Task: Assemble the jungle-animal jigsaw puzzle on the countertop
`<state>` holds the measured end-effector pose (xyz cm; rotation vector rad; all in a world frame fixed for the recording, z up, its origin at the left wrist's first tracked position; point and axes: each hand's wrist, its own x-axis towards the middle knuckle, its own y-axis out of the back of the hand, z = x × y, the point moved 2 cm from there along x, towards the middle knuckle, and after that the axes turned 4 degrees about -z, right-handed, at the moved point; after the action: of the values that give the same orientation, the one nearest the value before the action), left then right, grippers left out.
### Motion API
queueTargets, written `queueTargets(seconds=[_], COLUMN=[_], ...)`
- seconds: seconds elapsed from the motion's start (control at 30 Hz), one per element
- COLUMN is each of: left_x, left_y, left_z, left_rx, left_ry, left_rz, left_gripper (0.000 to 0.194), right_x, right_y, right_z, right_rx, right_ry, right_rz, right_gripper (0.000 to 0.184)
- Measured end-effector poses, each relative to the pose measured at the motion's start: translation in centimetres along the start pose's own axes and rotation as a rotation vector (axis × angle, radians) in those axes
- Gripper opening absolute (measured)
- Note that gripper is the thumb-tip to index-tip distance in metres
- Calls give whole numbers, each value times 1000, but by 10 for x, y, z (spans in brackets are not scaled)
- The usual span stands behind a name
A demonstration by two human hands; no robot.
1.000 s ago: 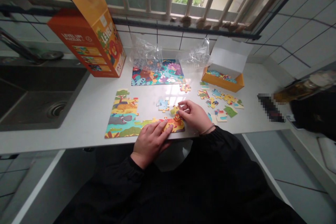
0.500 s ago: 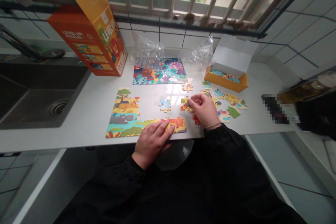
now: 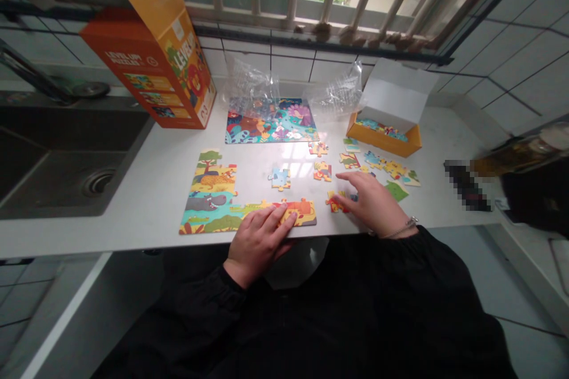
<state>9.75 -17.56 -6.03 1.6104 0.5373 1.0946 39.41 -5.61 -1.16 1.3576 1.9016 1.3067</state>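
Right hand (image 3: 376, 202) open beside red-yellow jigsaw piece (image 3: 332, 205).
Piece on counter (image 3: 146, 204) at thumb tip (contact hard to tell); left hand (image 3: 259, 238) flat, fingers out, on the part-built animal jigsaw (image 3: 208, 201).

Left hand (image 3: 260, 240) palm down, fingers nearly straight and close together, pointing forward and to the right, left arm (image 3: 191, 314) reaching in at a slant, right hand (image 3: 376, 201) turned leftward, thumb and index finger parted, right arm (image 3: 448, 284) bent inward.
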Motion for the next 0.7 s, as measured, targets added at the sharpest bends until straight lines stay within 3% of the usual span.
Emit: queueTargets(seconds=[0.1, 0.23, 0.7], left_x=[0, -1, 1], left_y=[-1, -2, 1], left_z=[0, 0, 0], left_rx=[1, 2, 14], left_ry=[-4, -1, 0], left_rz=[-3, -23, 0], left_gripper=[56, 57, 54], right_x=[-21, -34, -32], right_y=[6, 6, 5], right_z=[1, 5, 2], right_rx=[-99, -80, -36], right_ry=[75, 38, 41], right_rz=[-82, -117, -113], right_gripper=[42, 37, 24])
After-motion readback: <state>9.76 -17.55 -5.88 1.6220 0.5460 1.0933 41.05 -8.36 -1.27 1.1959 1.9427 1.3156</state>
